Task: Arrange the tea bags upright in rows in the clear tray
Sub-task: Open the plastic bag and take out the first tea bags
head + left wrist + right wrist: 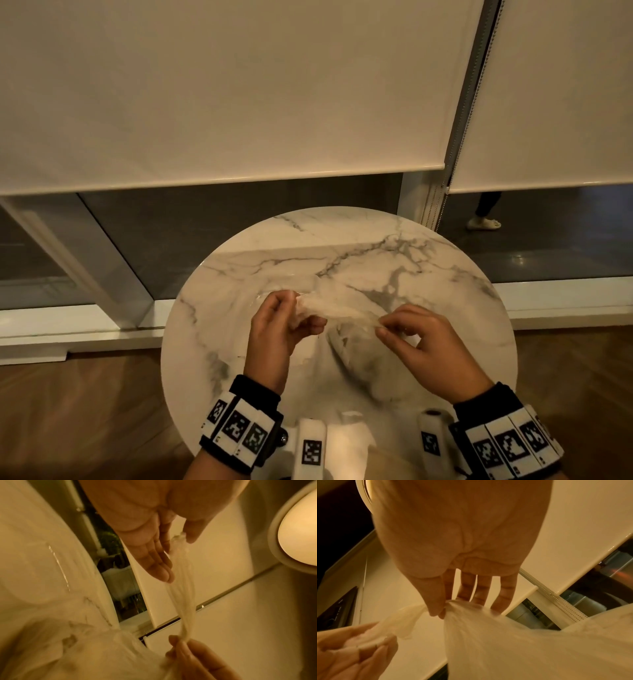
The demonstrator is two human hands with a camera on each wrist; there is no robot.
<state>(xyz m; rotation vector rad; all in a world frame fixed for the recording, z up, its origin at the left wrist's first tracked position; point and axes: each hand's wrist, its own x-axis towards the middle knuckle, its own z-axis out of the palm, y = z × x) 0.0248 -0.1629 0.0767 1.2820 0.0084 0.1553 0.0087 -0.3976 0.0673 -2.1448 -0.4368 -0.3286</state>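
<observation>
Both hands low in the frame's centre: left hand [284,323] pinching one end of a thin translucent plastic bag [337,308], right hand [416,337] pinching the other, film stretched between over the round white marble tabletop [445,274]. No tea bags or clear tray discernible. Best pulled apart gently, grip near the mouth, low over the tabletop, avoiding a tear.
</observation>
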